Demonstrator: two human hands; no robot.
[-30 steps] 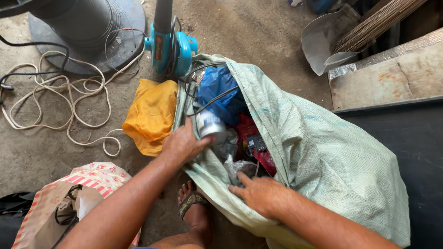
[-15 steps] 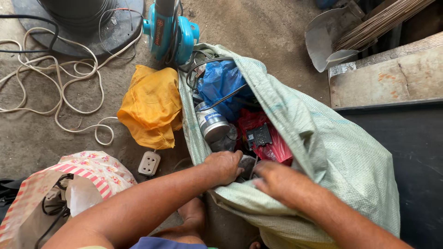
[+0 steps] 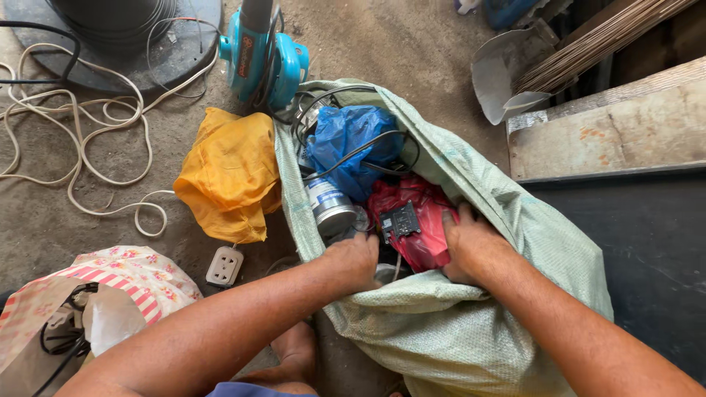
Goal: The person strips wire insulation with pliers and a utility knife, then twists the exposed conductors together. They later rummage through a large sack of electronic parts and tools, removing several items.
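A pale green woven sack (image 3: pixel 507 220) lies open on the ground, and both my hands reach into its mouth. My left hand (image 3: pixel 354 259) digs in beside a silver cylinder (image 3: pixel 329 206); its fingers are hidden among the contents. My right hand (image 3: pixel 471 248) presses against a red plastic bag (image 3: pixel 421 220) at the sack's inner wall. A small black electrical part (image 3: pixel 400 219) rests on the red bag between the hands. Further in lie a blue plastic bag (image 3: pixel 351 147) and black cables (image 3: pixel 334 99).
A yellow bag (image 3: pixel 229 173) lies left of the sack, a white socket (image 3: pixel 224 266) below it. A teal blower (image 3: pixel 266 55) and white cord (image 3: pixel 81 147) lie on the dirt floor. A striped floral bag (image 3: pixel 110 287) is lower left, boards (image 3: pixel 603 132) to the right.
My left hand has moved down from the silver cylinder to the sack's near edge and gone deeper. My right hand shifted up onto the red bag. The view moved closer.
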